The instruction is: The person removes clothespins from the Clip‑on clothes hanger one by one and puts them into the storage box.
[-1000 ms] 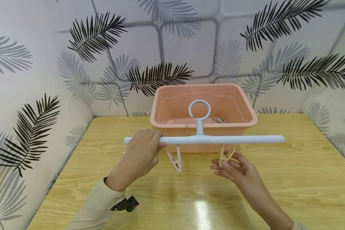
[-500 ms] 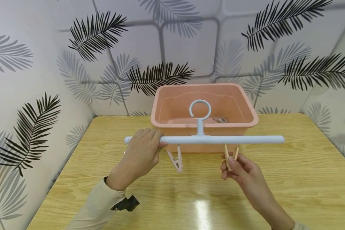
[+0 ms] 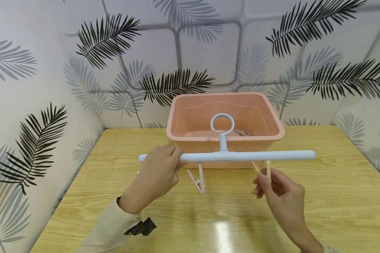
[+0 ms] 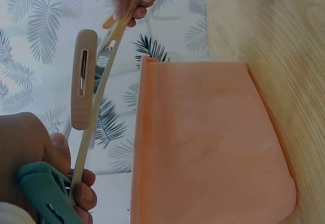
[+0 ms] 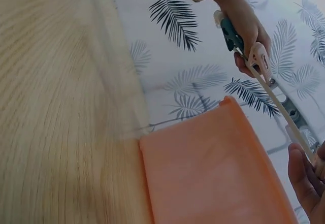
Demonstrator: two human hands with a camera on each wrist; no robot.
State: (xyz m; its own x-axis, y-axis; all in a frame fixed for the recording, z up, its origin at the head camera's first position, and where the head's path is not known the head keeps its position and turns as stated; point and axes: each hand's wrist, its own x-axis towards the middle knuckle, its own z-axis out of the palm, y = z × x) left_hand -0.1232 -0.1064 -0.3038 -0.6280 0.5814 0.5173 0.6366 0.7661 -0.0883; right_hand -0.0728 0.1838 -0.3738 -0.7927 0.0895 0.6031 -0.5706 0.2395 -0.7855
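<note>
A light blue clip hanger with a ring-shaped hook is held level in front of the basin. My left hand grips its bar near the left end. Beneath the bar's right half, my right hand pinches a yellow clothes clip between thumb and fingers; its upper end meets the bar's underside. A pale pink clip hangs from the bar between the hands. In the left wrist view a teal clip sits against the left hand, mostly hidden from the head camera.
Behind the hanger a pink plastic basin stands on the wooden table, near the wall. Inside it lies a small greyish clip. Leaf-patterned covering lines the wall behind.
My right hand has moved right along the bar with the yellow clip, which has turned. The hanger has shifted slightly right and down, with the left hand still gripping it.
</note>
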